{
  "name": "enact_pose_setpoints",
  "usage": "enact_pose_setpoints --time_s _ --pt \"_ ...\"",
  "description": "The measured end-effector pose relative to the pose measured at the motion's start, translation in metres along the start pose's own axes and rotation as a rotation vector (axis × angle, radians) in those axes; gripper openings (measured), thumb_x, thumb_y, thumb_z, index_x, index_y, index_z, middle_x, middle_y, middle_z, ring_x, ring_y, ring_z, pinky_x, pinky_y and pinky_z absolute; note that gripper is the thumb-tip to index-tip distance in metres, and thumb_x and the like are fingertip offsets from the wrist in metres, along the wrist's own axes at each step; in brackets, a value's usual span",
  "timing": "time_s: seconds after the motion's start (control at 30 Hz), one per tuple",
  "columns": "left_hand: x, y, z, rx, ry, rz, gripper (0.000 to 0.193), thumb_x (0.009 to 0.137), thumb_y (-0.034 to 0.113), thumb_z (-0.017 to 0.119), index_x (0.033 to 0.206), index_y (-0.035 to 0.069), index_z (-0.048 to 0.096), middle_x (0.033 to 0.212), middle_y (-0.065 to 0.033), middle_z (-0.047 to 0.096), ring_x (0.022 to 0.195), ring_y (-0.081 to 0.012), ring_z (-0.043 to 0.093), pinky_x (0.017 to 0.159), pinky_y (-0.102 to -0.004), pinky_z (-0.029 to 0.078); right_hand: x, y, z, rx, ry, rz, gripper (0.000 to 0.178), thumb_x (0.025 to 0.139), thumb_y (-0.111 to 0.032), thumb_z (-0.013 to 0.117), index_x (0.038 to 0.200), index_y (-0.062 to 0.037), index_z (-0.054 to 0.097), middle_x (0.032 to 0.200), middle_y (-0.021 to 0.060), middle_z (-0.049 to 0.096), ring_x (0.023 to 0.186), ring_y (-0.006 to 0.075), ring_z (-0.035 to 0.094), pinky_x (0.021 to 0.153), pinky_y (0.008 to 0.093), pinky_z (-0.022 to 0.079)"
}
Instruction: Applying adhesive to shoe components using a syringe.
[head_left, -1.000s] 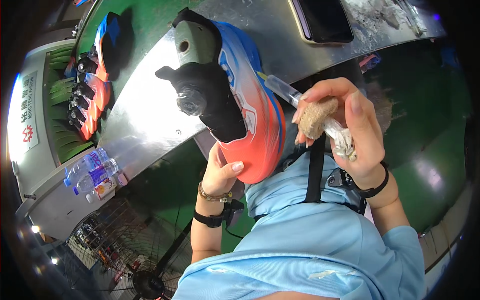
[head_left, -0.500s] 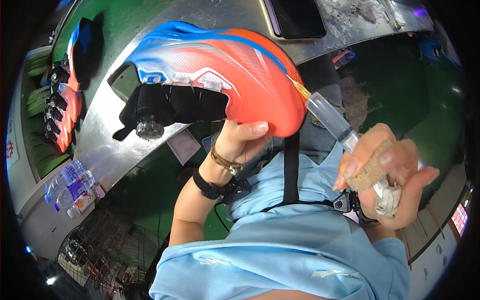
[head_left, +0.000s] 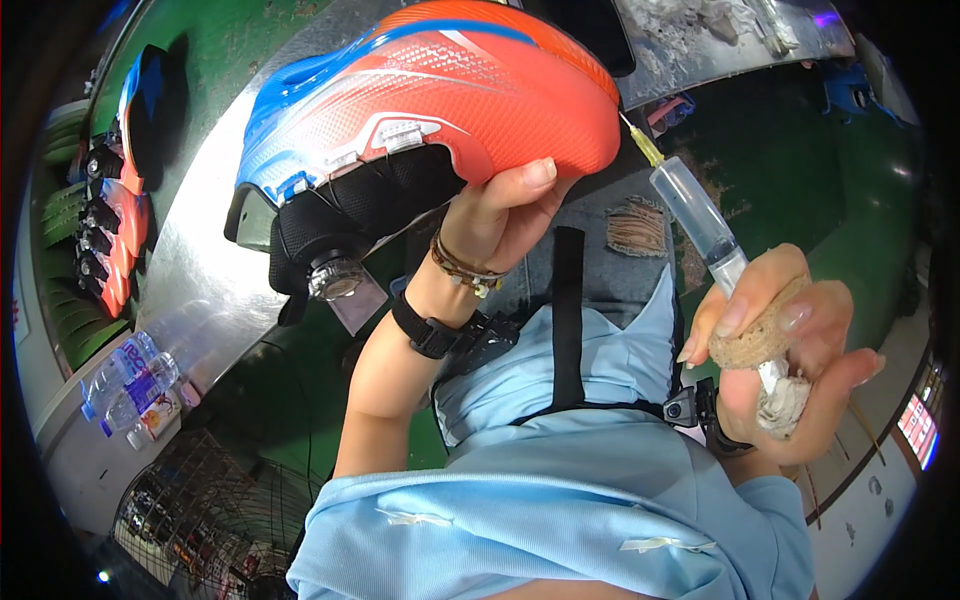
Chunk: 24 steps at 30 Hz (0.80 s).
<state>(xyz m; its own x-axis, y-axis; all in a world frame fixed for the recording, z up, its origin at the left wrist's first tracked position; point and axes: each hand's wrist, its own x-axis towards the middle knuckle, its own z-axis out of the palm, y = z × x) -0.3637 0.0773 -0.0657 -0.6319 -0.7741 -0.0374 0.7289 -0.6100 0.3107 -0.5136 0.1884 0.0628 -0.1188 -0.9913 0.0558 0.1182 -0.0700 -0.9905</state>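
Note:
My left hand (head_left: 505, 215) is closed around the toe end of a coral-red and blue sneaker (head_left: 480, 110), thumb on its upper. The shoe lies on its side in the air, with a black collar and a clear dial (head_left: 338, 277) hanging at the lower left. In my right hand (head_left: 780, 330) is a clear syringe (head_left: 697, 212) with a yellow-hubbed needle. Its tip is at the sole edge by the toe; whether it touches I cannot tell. The same hand also grips a tan, spongy-looking block (head_left: 745, 347) and a crumpled white wad (head_left: 785, 408).
A shiny metal table (head_left: 205, 285) curves behind the shoe. Several similar sneakers (head_left: 125, 230) line its left side, near plastic bottles (head_left: 135, 385). A dark phone (head_left: 600, 35) lies at the back, beside whitish residue (head_left: 690, 20). A wire-caged fan (head_left: 215, 510) stands lower left.
The sneaker has been raised and turned so more of its side shows. The syringe has shifted right, and its needle tip has moved from over the sole edge to the toe's outer rim.

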Motion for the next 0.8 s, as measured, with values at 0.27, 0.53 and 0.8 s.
enact_pose_setpoints --time_s 0.27,0.53,0.8 --pt "0.015 -0.002 0.043 0.1 0.286 0.207 0.043 0.081 0.024 0.063 0.116 0.003 0.046 0.11 -0.0095 0.056 0.103 -0.0224 0.055 0.091 -0.0336 0.048 0.011 0.002 0.009 -0.034 -0.071 -0.106 0.038 0.092 -0.046 0.031 0.099 -0.0112 0.043 0.089 0.013 0.045 0.064 0.0213 0.05 0.059 0.0325 0.046" --pt "0.009 0.026 0.087 0.05 0.446 0.037 0.035 0.082 0.024 0.064 0.108 0.004 0.052 0.106 -0.0058 0.059 0.097 -0.0155 0.059 0.087 -0.0294 0.05 0.015 0.009 0.011 -0.161 -0.194 -0.307 0.051 0.092 -0.05 0.016 0.097 -0.009 0.047 0.09 0.0155 0.048 0.064 0.0223 0.054 0.06 0.034 0.05" --pt "0.012 0.035 0.098 0.086 0.529 0.016 0.038 0.079 0.028 0.066 0.107 0.005 0.053 0.102 -0.0053 0.061 0.092 -0.0151 0.061 0.085 -0.0285 0.051 0.015 0.023 0.009 -0.193 -0.226 -0.419 0.05 0.093 -0.048 0.019 0.093 -0.0074 0.049 0.086 0.0166 0.051 0.064 0.0236 0.057 0.056 0.034 0.05"
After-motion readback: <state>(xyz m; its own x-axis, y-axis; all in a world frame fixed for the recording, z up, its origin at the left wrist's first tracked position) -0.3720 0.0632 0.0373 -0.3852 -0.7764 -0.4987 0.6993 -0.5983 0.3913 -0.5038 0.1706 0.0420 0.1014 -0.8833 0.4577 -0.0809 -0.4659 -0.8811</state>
